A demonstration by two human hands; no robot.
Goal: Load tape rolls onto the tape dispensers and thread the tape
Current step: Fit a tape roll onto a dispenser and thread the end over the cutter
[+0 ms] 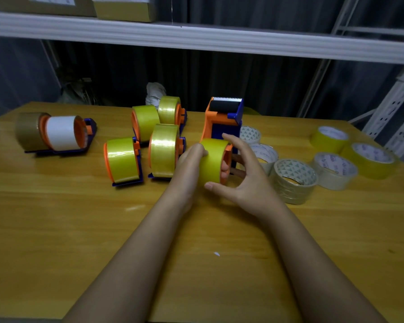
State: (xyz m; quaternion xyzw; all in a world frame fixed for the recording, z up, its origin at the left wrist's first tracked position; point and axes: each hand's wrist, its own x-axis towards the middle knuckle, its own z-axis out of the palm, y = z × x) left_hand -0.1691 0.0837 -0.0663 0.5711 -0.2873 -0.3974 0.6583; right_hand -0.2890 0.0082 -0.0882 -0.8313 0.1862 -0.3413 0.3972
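An orange and blue tape dispenser (222, 120) lies on the wooden table (103, 229), its toothed blade and black roller pointing away from me. A yellow tape roll (212, 159) sits on the dispenser's orange hub at the near end. My left hand (188, 166) grips the roll's left side, fingers hidden behind it. My right hand (247, 173) curls around the roll from the right, thumb under it and index finger over the top.
Several loaded dispensers with yellow rolls (121, 159) (163, 150) (145, 122) (172, 110) stand left of my hands. Far left lies a dispenser with white and brown rolls (56, 132). Loose tape rolls (294, 180) (335, 170) (371, 159) (329, 136) lie at right. A metal shelf (196, 38) spans overhead.
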